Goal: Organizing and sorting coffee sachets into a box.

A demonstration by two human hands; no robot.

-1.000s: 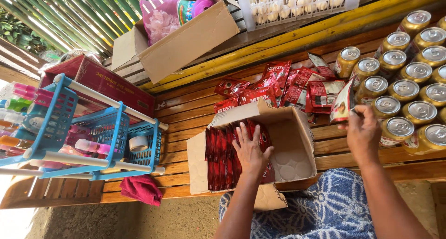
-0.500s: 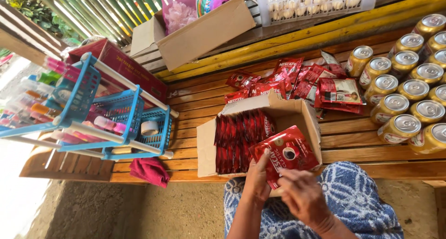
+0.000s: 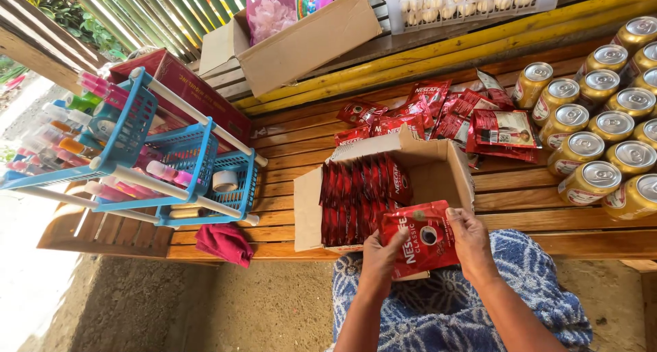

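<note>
Over open cardboard box [image 3: 438,177]: both hands [image 3: 472,239] hold red pouch [image 3: 419,239], label up.

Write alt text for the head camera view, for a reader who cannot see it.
Both hands, left hand and right hand, hold a red sachet over an open cardboard box with red sachets standing in a row. The box sits on a wooden bench, with loose sachets behind and gold cans at right.

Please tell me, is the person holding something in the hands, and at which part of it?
Yes. Both hands hold one red packet: the left hand at its left edge, the right hand at its right edge.
</note>
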